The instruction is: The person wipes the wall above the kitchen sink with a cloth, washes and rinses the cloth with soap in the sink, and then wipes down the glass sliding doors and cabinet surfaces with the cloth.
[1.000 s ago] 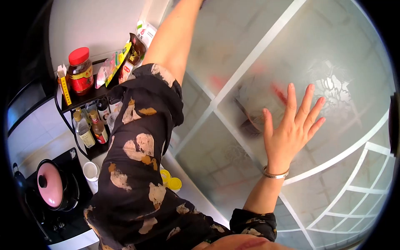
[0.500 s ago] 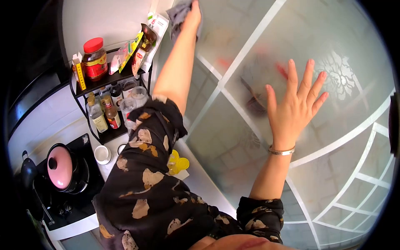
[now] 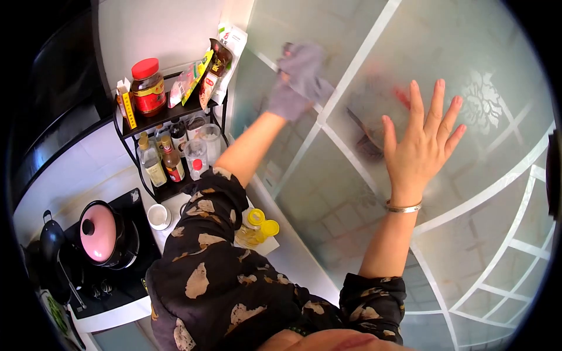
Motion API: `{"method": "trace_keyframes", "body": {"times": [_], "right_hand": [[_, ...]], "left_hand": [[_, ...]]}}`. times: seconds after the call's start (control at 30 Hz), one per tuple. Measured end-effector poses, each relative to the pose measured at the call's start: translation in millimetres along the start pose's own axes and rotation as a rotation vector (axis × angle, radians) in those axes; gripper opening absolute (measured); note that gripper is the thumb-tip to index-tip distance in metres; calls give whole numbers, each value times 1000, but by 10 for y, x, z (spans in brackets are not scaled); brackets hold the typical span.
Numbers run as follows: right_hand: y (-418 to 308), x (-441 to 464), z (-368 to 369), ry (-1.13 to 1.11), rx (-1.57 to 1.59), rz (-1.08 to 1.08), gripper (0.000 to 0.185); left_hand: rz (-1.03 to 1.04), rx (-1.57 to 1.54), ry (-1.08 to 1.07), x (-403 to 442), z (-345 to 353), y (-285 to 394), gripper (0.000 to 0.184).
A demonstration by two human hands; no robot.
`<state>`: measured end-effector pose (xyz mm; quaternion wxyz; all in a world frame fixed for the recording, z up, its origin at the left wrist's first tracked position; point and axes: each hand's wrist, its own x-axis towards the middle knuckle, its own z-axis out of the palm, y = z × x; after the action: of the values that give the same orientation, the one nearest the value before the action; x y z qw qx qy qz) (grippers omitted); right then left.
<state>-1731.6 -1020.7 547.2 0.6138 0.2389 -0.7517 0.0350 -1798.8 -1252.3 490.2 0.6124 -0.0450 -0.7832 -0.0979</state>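
A grey cloth point(image 3: 304, 70) is bunched over my left hand point(image 3: 285, 77) and covers most of it; only bits of the fingers show. That hand presses the cloth to the frosted glass panel point(image 3: 328, 169), close to a crossing of its white strips. My right hand point(image 3: 419, 143), with a silver bangle point(image 3: 404, 208) at the wrist, lies flat against the same glass, fingers spread and nothing held. A white flower pattern point(image 3: 483, 102) on the glass shows just right of it. Blurred dark and red shapes appear behind the pane.
On the left, a black two-tier rack point(image 3: 170, 114) carries a red-lidded jar point(image 3: 148, 93), packets and several bottles. Below it are a white cup point(image 3: 158, 217) and a pink-lidded pot point(image 3: 98, 231) on the black stove point(image 3: 120, 292). Yellow-lidded containers point(image 3: 252, 234) stand beside my left sleeve.
My left hand and the cloth have come down and to the right across the glass from the top edge. My right hand keeps its place on the glass, while the view has shifted slightly.
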Motion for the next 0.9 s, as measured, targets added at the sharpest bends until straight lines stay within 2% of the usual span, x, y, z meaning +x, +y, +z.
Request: {"method": "trace_keyframes", "body": {"times": [0.03,0.1,0.17,0.2,0.23,0.27,0.43,0.5,0.53,0.6,0.67,0.7,0.73,0.77,0.83,0.9], "right_hand": [[-3,-2,-5,-7,-8,8,64],[-10,3,-7,-21,-12,7,64],[-12,8,2,-35,-37,17,64],[-9,11,9,-40,-48,17,64],[-8,8,16,-46,-62,26,64],[-6,7,26,-42,-66,24,63],[15,-3,64,-9,-70,14,60],[32,-11,63,9,-38,6,59],[44,-10,56,8,-42,12,59],[72,-20,29,38,38,-14,58],[59,-110,1,77,126,-20,58],[28,-193,-45,83,283,-25,56],[26,-287,-100,92,432,-30,54],[38,-412,-175,93,411,-25,54],[131,-712,-417,162,751,-53,48],[312,-949,-712,109,701,-97,45]], "left_hand": [[-82,36,11,-19,66,-218,40],[-8,-133,324,-110,383,-811,40],[-198,-32,371,-248,633,-1228,39],[-393,-238,326,-321,779,-1441,41],[-589,-441,270,-339,808,-1489,43],[-666,-462,341,-416,856,-1479,49],[-879,-595,287,-730,1067,-1280,61],[-801,-553,231,-921,1222,-941,66],[-686,-495,218,-1042,1241,-712,69],[-199,-158,205,-790,400,189,51],[-11,-154,-26,-678,4,820,42],[-3,-160,-32,-705,67,1105,42],[-75,-459,76,-741,175,1413,42],[-152,-765,186,-756,231,1656,42],[-84,-794,159,-677,225,2009,41],[33,-786,104,-510,211,2284,38]]}}
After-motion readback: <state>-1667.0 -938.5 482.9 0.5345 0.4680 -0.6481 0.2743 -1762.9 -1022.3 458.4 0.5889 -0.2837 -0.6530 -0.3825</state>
